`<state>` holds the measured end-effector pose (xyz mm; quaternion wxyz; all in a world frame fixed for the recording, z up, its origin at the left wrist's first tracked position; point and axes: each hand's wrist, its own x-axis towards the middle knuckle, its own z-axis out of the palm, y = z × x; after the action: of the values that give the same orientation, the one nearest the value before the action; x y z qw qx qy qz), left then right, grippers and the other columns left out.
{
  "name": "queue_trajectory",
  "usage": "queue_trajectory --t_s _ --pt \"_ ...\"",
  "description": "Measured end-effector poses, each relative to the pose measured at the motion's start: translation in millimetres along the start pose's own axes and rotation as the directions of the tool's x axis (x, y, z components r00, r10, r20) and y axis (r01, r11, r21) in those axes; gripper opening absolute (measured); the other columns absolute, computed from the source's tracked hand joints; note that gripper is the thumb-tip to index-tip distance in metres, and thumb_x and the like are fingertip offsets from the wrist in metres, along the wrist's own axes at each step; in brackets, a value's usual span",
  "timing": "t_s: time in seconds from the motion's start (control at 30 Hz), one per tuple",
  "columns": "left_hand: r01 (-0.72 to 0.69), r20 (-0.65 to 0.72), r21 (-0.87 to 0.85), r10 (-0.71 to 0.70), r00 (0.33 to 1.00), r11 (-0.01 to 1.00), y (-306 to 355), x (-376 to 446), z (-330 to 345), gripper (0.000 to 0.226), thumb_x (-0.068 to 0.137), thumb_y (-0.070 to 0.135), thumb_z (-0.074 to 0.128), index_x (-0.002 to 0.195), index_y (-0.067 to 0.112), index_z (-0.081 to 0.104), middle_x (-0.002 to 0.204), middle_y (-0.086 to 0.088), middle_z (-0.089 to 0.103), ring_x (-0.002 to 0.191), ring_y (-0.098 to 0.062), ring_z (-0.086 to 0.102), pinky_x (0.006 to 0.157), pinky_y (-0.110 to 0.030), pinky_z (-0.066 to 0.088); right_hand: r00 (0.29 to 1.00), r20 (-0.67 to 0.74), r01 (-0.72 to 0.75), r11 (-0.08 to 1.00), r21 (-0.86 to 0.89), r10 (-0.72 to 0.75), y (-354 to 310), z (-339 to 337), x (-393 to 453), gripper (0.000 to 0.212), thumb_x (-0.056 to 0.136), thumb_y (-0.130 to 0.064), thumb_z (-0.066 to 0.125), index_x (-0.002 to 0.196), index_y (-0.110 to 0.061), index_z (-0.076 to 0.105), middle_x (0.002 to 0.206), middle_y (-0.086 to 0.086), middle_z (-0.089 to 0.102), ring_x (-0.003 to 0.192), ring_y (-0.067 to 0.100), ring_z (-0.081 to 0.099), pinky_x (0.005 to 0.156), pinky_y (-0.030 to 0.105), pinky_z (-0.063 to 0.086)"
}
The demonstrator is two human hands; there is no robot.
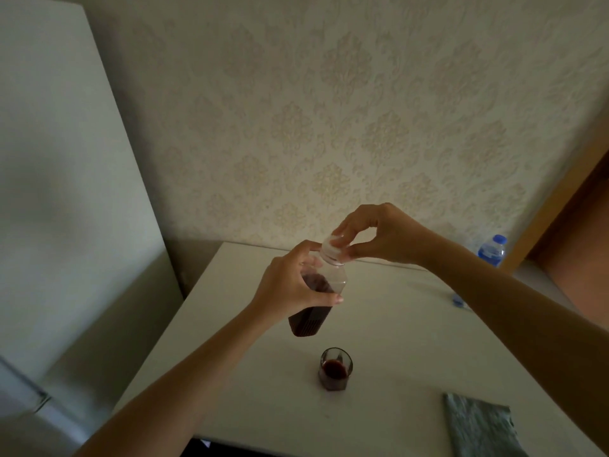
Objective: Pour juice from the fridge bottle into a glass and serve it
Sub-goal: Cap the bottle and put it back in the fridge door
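Note:
A clear plastic bottle (313,319) partly filled with dark red juice hangs above the white table (395,341), tilted a little. My left hand (290,285) grips its body from the left. My right hand (379,235) pinches the white cap (334,247) on the bottle's neck with fingertips. Below the bottle, a small glass (334,369) stands on the table, holding some dark red juice.
A white fridge (59,192) stands at the left, close to the table. A small water bottle with a blue cap (492,250) stands at the table's far right edge. A small blue object (459,301) lies nearby. A folded grey cloth (478,427) lies near the front right.

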<state>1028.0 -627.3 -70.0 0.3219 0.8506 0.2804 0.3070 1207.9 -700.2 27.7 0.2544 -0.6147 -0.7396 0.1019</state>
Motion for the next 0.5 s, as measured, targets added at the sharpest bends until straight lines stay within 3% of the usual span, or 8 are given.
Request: queue_trajectory --t_s 0.17,0.27,0.33,0.4,0.43,0.5 --pt "0.02 -0.015 -0.043 -0.021 1.0 0.999 8.0 2.8 5.1 0.076 0.05 0.053 0.085 0.114 0.031 0.051 0.103 0.014 0.067 0.088 0.005 0.062 0.073 -0.008 0.047 0.995 -0.099 -0.044 0.95 -0.309 0.014 -9.8 9.4 5.0 0.041 0.071 -0.06 0.058 0.075 -0.019 0.059 0.072 -0.008 0.057 0.064 0.003 0.05 0.064 0.024 0.044" --pt "0.021 -0.011 -0.087 -0.022 1.0 0.996 12.1 6.7 5.3 0.077 0.05 0.052 0.085 0.115 0.032 0.05 0.104 0.013 0.067 0.091 0.002 0.063 0.076 -0.014 0.05 0.99 -0.143 -0.054 0.882 -0.468 -0.015 -14.5 5.6 8.6 0.048 0.071 -0.068 0.052 0.077 -0.021 0.059 0.08 -0.008 0.055 0.069 0.007 0.048 0.064 0.024 0.04" --pt "0.027 -0.023 -0.122 -0.03 0.999 0.992 11.9 9.5 2.0 0.078 0.05 0.051 0.085 0.116 0.033 0.049 0.104 0.013 0.067 0.091 0.001 0.064 0.078 -0.019 0.053 0.996 -0.089 -0.03 0.913 -0.408 -0.007 -16.2 -9.2 10.0 0.053 0.07 -0.072 0.047 0.09 -0.028 0.066 0.103 -0.012 0.058 0.09 0.002 0.052 0.077 0.021 0.041" --pt "0.015 -0.026 -0.13 -0.018 0.999 0.991 11.4 12.6 -2.5 0.077 0.05 0.051 0.086 0.115 0.032 0.049 0.103 0.012 0.067 0.09 0.001 0.064 0.077 -0.019 0.054 0.998 0.046 0.046 0.985 -0.166 -0.039 -17.6 -24.0 10.4 0.039 0.076 -0.056 0.057 0.105 -0.033 0.067 0.131 -0.017 0.051 0.111 -0.006 0.048 0.09 0.012 0.038" --pt "0.004 -0.022 -0.126 -0.007 1.0 0.992 11.8 14.1 -4.5 0.076 0.05 0.05 0.087 0.114 0.032 0.049 0.103 0.013 0.068 0.09 0.002 0.064 0.077 -0.017 0.054 0.991 0.122 0.066 0.996 -0.059 -0.059 -18.3 -27.9 10.9 0.031 0.08 -0.042 0.063 0.109 -0.032 0.067 0.136 -0.017 0.049 0.115 -0.008 0.048 0.093 0.009 0.039" --pt "-0.009 -0.014 -0.116 0.007 1.0 0.993 13.9 16.0 -6.4 0.077 0.049 0.048 0.088 0.114 0.032 0.049 0.101 0.016 0.066 0.088 0.007 0.062 0.076 -0.009 0.05 0.982 0.18 0.062 0.998 0.003 -0.062 -19.0 -27.8 12.9 0.026 0.082 -0.023 0.068 0.107 -0.027 0.07 0.124 -0.013 0.06 0.103 -0.009 0.057 0.088 0.009 0.045"
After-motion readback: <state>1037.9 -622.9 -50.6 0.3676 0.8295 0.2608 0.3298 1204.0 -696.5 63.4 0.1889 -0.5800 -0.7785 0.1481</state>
